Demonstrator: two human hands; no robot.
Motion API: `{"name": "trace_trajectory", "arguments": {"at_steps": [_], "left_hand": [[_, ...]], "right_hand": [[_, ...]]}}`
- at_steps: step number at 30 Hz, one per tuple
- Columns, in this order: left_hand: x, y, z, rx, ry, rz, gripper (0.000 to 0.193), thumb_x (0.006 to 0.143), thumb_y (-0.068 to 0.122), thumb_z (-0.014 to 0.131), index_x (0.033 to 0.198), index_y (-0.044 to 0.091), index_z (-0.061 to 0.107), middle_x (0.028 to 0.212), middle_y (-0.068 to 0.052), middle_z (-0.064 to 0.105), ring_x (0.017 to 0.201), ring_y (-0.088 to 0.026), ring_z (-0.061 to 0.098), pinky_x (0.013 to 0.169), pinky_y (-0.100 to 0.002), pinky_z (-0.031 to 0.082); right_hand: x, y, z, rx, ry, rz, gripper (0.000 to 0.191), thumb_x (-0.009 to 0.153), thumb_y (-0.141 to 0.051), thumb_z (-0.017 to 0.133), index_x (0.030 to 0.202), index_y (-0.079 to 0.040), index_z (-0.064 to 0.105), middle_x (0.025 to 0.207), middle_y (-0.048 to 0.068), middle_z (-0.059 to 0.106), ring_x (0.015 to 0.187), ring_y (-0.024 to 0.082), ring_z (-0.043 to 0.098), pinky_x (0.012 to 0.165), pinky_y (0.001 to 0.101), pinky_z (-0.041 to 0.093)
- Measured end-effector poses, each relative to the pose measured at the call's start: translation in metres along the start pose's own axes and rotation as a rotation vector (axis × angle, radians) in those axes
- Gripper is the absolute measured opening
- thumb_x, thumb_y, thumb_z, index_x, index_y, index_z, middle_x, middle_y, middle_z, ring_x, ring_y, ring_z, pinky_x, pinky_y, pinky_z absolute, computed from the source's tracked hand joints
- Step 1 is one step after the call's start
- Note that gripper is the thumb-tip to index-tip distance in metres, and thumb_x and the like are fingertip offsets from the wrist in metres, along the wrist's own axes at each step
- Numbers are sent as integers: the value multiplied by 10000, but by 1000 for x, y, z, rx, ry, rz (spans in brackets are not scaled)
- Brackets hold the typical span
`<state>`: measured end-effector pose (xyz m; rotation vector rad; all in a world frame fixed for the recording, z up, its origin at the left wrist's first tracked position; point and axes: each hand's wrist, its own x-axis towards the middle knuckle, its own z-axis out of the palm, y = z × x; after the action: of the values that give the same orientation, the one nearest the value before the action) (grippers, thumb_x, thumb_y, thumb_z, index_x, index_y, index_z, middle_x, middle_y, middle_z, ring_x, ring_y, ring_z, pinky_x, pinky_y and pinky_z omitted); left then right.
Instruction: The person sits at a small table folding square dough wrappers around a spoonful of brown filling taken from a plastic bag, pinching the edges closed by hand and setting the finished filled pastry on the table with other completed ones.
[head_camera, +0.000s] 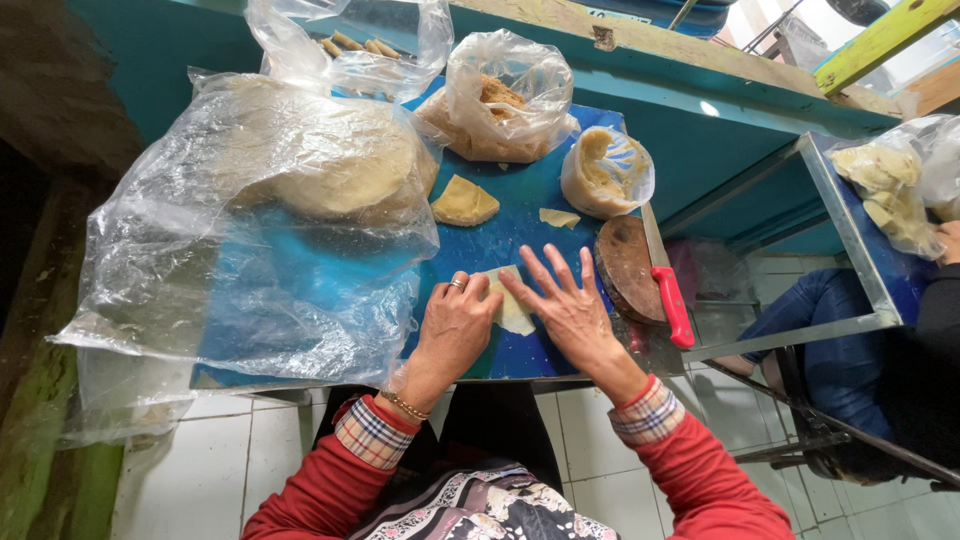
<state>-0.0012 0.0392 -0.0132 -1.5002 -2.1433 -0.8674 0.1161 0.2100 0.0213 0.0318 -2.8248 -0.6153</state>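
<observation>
A thin pale wrapper (512, 305) lies flat on the blue surface (500, 240) near its front edge, between both hands. The left hand (455, 325) is curled, its fingertips pressing the wrapper's left edge. The right hand (568, 310) is spread open, fingers flat on the wrapper's right side. Just right sits a round wooden board (628, 270) with a red-handled knife (672, 300). Farther back lie a folded wrapper (464, 202) and plastic bags (500, 95) of filling.
</observation>
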Motion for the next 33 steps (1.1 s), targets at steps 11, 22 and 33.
{"name": "trace_trajectory", "arguments": {"at_steps": [11, 22, 33], "left_hand": [[-1, -2, 2, -26, 17, -8, 84, 774, 85, 647, 852, 98, 677, 936, -67, 603, 934, -259, 595, 763, -393, 485], [-3, 0, 3, -81, 24, -25, 99, 755, 87, 657, 851, 97, 677, 942, -85, 607, 939, -274, 592, 772, -406, 485], [-5, 3, -8, -128, -8, -46, 152, 753, 64, 647, 900, 91, 678, 971, -100, 605, 937, -290, 583, 769, -410, 481]], "right_hand": [[30, 119, 79, 149, 6, 370, 530, 943, -216, 655, 1460, -288, 565, 1672, 81, 350, 1521, 321, 326, 1185, 686, 190], [42, 92, 38, 231, -35, 425, 377, 856, -367, 720, 1193, -202, 750, 1529, 127, 460, 1397, 375, 389, 1115, 648, 264], [235, 139, 77, 226, -31, 288, 202, 935, -198, 639, 1070, -134, 775, 1127, 165, 680, 1028, 379, 669, 856, 496, 543]]}}
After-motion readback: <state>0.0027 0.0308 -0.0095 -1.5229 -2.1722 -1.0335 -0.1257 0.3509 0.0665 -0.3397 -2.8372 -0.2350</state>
